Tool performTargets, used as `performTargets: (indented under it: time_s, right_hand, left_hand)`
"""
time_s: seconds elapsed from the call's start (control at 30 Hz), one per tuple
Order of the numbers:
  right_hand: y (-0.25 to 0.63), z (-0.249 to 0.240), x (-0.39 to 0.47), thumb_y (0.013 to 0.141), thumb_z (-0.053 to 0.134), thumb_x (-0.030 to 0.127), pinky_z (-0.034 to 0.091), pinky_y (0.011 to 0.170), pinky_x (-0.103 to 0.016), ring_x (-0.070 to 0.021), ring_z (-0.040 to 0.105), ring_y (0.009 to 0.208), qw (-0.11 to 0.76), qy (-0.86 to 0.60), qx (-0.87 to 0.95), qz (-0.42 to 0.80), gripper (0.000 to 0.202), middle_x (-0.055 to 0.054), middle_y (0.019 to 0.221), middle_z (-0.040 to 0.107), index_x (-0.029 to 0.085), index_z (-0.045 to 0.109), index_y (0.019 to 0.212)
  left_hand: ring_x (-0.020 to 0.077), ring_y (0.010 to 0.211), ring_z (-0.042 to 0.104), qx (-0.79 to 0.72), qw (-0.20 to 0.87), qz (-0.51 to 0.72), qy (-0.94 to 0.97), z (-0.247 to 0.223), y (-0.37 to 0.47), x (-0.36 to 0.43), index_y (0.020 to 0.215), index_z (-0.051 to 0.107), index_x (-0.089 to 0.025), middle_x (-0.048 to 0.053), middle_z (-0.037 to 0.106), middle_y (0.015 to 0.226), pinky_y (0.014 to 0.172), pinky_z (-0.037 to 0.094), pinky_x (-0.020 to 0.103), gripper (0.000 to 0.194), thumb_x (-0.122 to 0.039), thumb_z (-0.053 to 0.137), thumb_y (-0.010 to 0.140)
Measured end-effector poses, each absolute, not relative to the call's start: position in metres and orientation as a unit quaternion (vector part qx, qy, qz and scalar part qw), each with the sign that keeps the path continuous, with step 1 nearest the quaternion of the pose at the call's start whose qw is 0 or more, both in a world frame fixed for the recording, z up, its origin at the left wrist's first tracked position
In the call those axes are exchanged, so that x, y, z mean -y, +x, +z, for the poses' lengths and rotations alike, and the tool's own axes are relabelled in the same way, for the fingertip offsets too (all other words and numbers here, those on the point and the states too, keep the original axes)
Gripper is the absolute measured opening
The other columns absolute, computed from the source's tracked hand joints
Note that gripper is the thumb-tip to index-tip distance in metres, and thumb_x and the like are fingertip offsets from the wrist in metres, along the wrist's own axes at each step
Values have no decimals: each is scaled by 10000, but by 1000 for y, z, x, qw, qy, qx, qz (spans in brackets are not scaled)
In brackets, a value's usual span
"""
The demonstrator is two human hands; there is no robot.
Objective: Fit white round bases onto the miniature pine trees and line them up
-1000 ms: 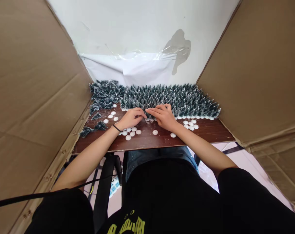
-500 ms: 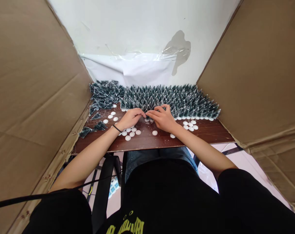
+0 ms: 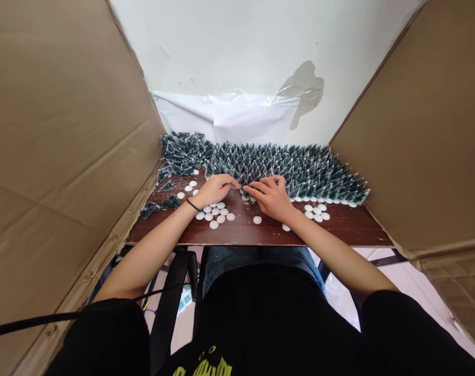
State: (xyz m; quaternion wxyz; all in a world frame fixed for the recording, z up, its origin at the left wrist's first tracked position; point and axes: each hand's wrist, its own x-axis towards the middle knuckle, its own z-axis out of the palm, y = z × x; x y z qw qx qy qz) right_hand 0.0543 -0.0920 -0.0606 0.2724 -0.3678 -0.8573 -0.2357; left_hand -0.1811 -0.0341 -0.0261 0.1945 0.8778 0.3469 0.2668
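Many small frosted green trees [image 3: 300, 167] stand upright in tight rows along the back of the brown table [image 3: 245, 232], with round white bases showing at the front edge. My left hand [image 3: 217, 189] is at the front of the rows, its fingers bent together near the tips of the other hand; whether anything is between them is too small to tell. My right hand [image 3: 271, 197] rests against the front trees with its fingers somewhat spread, its index finger and thumb near a tree base. What its fingertips touch is partly hidden.
A pile of loose trees [image 3: 186, 151] lies at the back left, with single trees [image 3: 149, 210] nearer. Loose white discs [image 3: 214, 224] lie beside my left wrist, and more discs [image 3: 317, 213] at the right. Brown sheeting [image 3: 425, 130] walls both sides.
The view has shifted, so the table and trees appear farther right and slightly lower. My hands remain at the front row, with a slightly wider gap between their fingertips.
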Motion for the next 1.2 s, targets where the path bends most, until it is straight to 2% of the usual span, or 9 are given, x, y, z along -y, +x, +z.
performTargets:
  time_s: [0.13,0.23,0.4,0.57,0.7,0.87,1.03,1.13,1.2]
  right_hand:
    - [53,-60,93,926,472,72,272,927,-452,-241,537,1055,293,-365,848,-249,447,-58,1236,719,255,633,1300]
    - [53,-60,93,918,487,82,279,928,-456,-249,538,1066,298,-368,848,-237,453,-52,1244,714,280,630,1300]
    - [53,-62,92,922,480,77,293,924,-453,-245,551,1054,315,-362,846,-234,456,-51,1232,719,283,633,1299]
    - [56,-60,91,913,489,83,296,942,-471,-253,551,1068,317,-364,850,-212,471,-53,1244,712,304,636,1303]
    - [63,-53,91,925,503,103,311,956,-470,-244,558,1032,353,-365,832,-221,365,-43,1180,735,295,694,1170]
    - [57,-33,89,941,502,126,317,960,-482,-265,552,1066,383,-380,819,-195,309,-42,1187,731,298,729,1061]
    - [17,-8,82,1018,441,257,314,893,-408,-258,526,1093,318,-393,845,-173,318,-70,1246,702,252,673,1236]
    - [-9,-4,77,1029,455,407,289,870,-397,-247,519,994,276,-386,862,-180,398,-80,1092,741,220,612,1343]
    - [-20,-9,74,1025,471,419,276,870,-401,-234,508,925,260,-374,870,-191,410,-64,963,750,219,607,1356]
  left_hand:
    - [178,918,667,-363,124,160,909,-8,-207,28,929,750,-184,58,718,990,922,514,301,274,-181,487,852]
    - [165,753,612,-442,54,107,889,10,-245,29,744,708,-185,47,654,855,795,506,264,145,-279,610,794]
    - [186,757,597,-592,-6,35,805,18,-304,38,800,717,-227,43,651,862,619,439,228,266,-408,777,615]
    - [152,647,609,-574,65,-21,816,-2,-313,35,816,735,-250,-3,711,773,553,411,194,295,-168,682,538]
    - [138,561,579,-557,74,49,826,-3,-308,32,707,710,-242,-25,685,628,522,397,200,175,-152,641,575]
    - [121,609,601,-510,147,151,834,26,-300,30,778,705,-222,-24,700,697,616,464,203,96,-230,654,698]
    - [129,737,656,-368,314,164,860,36,-269,17,936,705,-192,29,728,857,681,517,227,298,-445,690,779]
    - [118,697,626,-332,395,206,831,22,-249,12,954,683,-172,33,698,807,654,517,236,398,-518,731,765]
    - [100,656,590,-328,441,246,799,9,-240,12,937,660,-165,16,669,764,629,507,227,417,-533,747,762]
